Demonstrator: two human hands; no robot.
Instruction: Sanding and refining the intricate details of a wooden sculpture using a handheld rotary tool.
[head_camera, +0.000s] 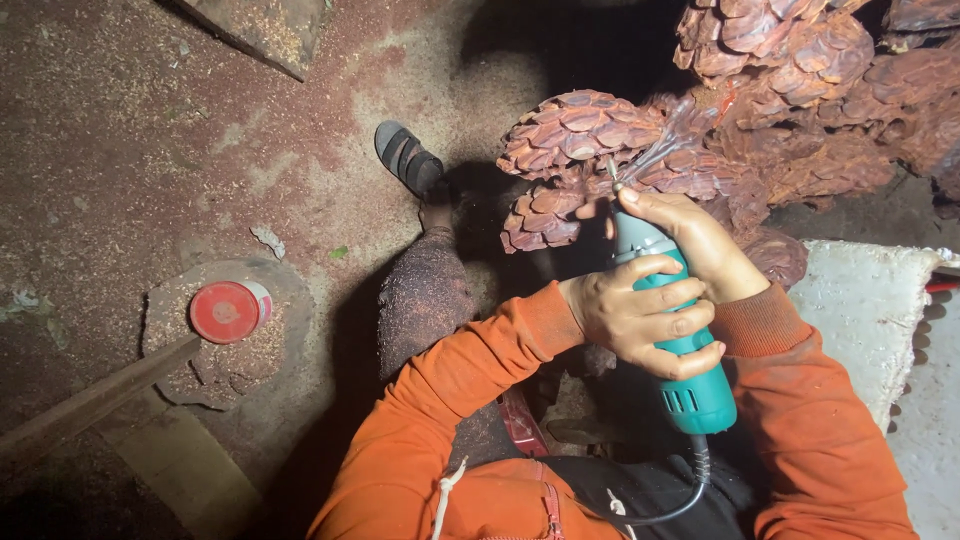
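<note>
Already many overlapping scales stand cut in the reddish-brown carved wooden sculpture (640, 150) at far right. Both hands, left hand (640, 318) and right hand (700, 240), wrap tight around the teal electric die grinder (675, 340), bit touching wood; lower lobes look rougher, seemingly unfinished.

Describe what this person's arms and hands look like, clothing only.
Both arms wear long orange sleeves, dusted with fine sawdust, with ribbed knit cuffs at the wrists. The left hand and right hand are bare: no gloves, and no rings or watch can be seen. A white drawstring hangs near the left sleeve.
</note>
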